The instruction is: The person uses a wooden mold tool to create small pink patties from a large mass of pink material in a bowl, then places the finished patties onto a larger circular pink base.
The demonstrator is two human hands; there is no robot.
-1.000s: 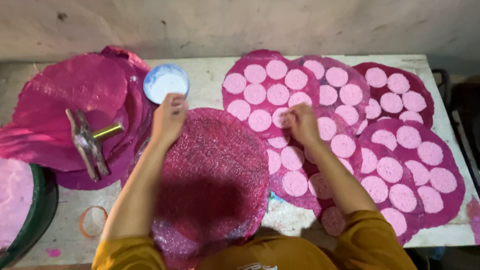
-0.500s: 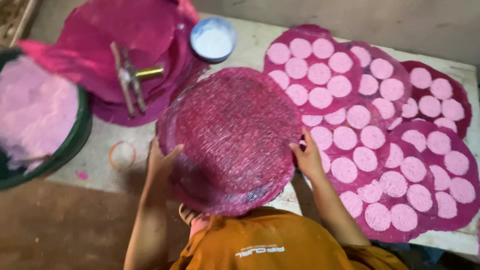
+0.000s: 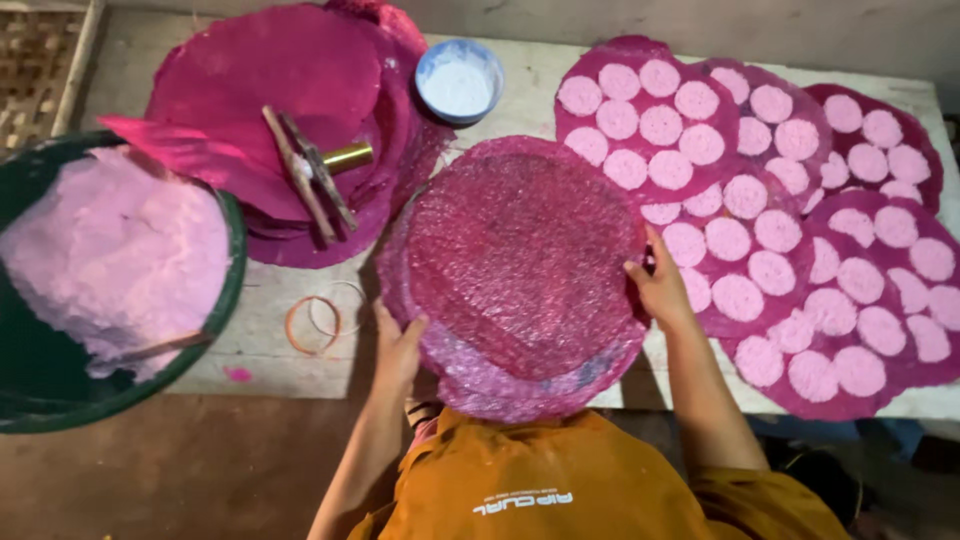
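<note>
A stack of round woven mats (image 3: 520, 265), stained deep pink and rough with a bumpy, netted weave, lies in the middle of the table (image 3: 270, 300), its near edge hanging slightly over the table's front side. The top mat is darker and sits a little off-centre, so paler pink rims of the mats below show along the bottom and left. The left hand (image 3: 398, 345) rests against the lower left edge of the stack, fingers spread and lightly curled on the rim. The right hand (image 3: 660, 285) grips the right edge, thumb on top and fingers tucked beneath. To the right, several more mats (image 3: 800, 230) overlap one another, each covered with rows of small pale pink discs (image 3: 738, 296). At the back left lies a heap of smooth dark pink sheets (image 3: 270, 80) with a wooden-handled tool (image 3: 310, 170) and a brass part resting on it. Just behind the stack stands a small blue bowl (image 3: 459, 80) of white powder. On the far left a green tub (image 3: 215, 330) holds a lump of pale pink dough (image 3: 110, 260). Two thin rings (image 3: 325, 320) lie on the table between the tub and the stack.
</note>
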